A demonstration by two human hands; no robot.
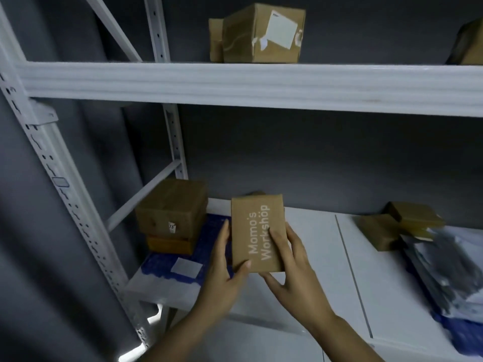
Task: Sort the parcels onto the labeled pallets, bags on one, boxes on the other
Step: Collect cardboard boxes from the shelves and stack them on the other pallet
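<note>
A small brown cardboard box (pixel 254 226) printed "Momo's Workshop" is held upright above the white lower shelf (pixel 313 246). My left hand (pixel 224 270) grips its left side and bottom corner. My right hand (pixel 290 267) holds its right side with fingers across the front. To the left, two brown boxes (pixel 170 212) are stacked on a blue pallet mat (pixel 162 262) that carries a white label (pixel 187 267). At the right edge, grey plastic bags (pixel 449 267) lie on another blue mat (pixel 465 333).
Two small brown boxes (pixel 397 226) lie on the lower shelf beside the bags. The upper shelf (pixel 235 82) holds a taped carton (pixel 261 35), with another box (pixel 467 45) at the far right. White slotted rack uprights (pixel 52 163) and diagonal braces stand on the left.
</note>
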